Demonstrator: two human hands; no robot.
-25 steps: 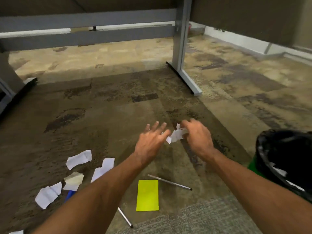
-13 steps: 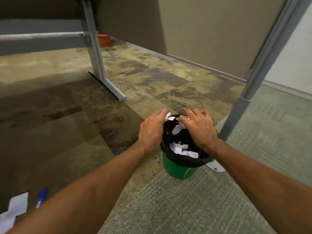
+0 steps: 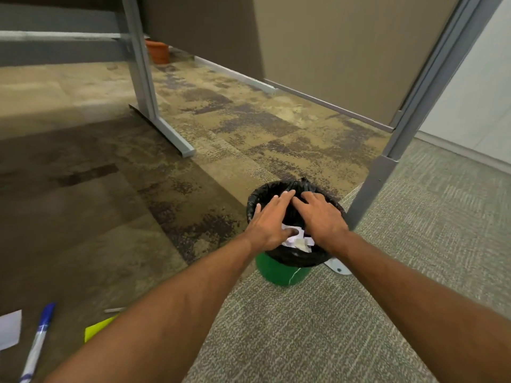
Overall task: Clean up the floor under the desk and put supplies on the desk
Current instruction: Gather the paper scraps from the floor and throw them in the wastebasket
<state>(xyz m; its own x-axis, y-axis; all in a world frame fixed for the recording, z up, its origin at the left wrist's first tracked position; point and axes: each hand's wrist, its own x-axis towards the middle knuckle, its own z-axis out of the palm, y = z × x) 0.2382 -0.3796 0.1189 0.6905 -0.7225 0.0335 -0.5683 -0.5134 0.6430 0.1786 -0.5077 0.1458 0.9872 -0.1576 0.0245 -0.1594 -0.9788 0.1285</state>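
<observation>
A small green bin [image 3: 279, 272] lined with a black bag [image 3: 297, 258] stands on the carpet. Torn white paper scraps [image 3: 300, 241] lie inside it. My left hand [image 3: 269, 226] and my right hand [image 3: 322, 221] hover over the bin's mouth, fingers spread, palms down, holding nothing. At the lower left lie a blue-capped pen [image 3: 37, 341], a yellow sticky pad [image 3: 98, 327] partly hidden by my left forearm, a white paper scrap [image 3: 9, 328] and the tip of a thin grey pen [image 3: 114, 310].
A grey desk leg [image 3: 143, 78] with a long foot stands at upper left. A grey partition post [image 3: 387, 167] rises just right of the bin, with a brown panel behind. An orange pot [image 3: 158, 52] sits far back.
I carried the paper scrap from the floor under the desk to the bin and let it go. Both hands now spread flat over the bin; the view swung right.
</observation>
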